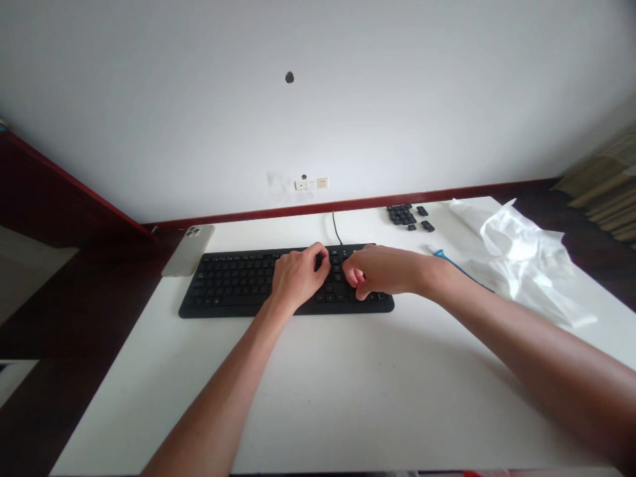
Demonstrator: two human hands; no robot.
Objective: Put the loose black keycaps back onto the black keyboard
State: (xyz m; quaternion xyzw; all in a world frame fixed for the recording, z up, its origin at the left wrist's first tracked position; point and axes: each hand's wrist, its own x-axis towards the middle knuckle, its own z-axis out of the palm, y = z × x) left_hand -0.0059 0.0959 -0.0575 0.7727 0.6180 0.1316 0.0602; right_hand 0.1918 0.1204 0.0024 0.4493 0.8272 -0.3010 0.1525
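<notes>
A black keyboard (238, 279) lies on the white table, its cable running back toward the wall. My left hand (301, 273) rests on the keys right of the middle, thumb and index finger curled together; whether anything is between them is too small to tell. Over the number pad at the keyboard's right end is my right hand (375, 270), its fingers curled down and partly hidden behind the hand. What those fingers hold, if anything, cannot be made out. Loose black keycaps (401, 214) lie in a cluster behind the keyboard on the right, with several separate ones beside it.
A phone (189, 250) lies at the table's left edge. Crumpled white plastic (521, 252) covers the right side. Between it and the keyboard is a blue-handled tool (442, 254), partly hidden by my right forearm. Behind the white table (318, 397) stands a wall with sockets (322, 183).
</notes>
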